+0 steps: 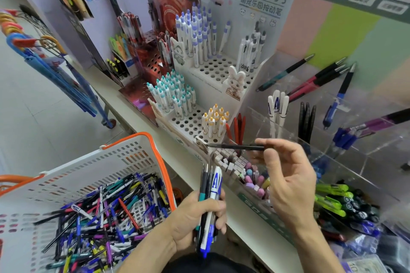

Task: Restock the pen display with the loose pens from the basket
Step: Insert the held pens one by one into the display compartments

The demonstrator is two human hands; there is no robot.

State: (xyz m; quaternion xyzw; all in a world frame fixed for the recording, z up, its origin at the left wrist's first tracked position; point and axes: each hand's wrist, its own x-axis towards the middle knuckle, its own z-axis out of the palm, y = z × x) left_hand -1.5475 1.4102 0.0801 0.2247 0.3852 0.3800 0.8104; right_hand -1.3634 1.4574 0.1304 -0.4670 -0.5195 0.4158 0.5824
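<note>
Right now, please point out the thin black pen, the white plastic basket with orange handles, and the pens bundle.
Thin black pen [235, 146], head view, mid barrel.
White plastic basket [106, 163], head view, far wall.
Pens bundle [210, 186], head view, upper barrels.

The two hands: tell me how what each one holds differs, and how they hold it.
The left hand grips a bundle of pens in a fist; the right hand pinches a single black pen at the fingertips. The bundle stands roughly upright and mixes white, blue and dark barrels; the single pen lies level, pointing left toward the white display. The left hand is beside the basket; the right is higher, at the shelf. Both hold pens.
</note>
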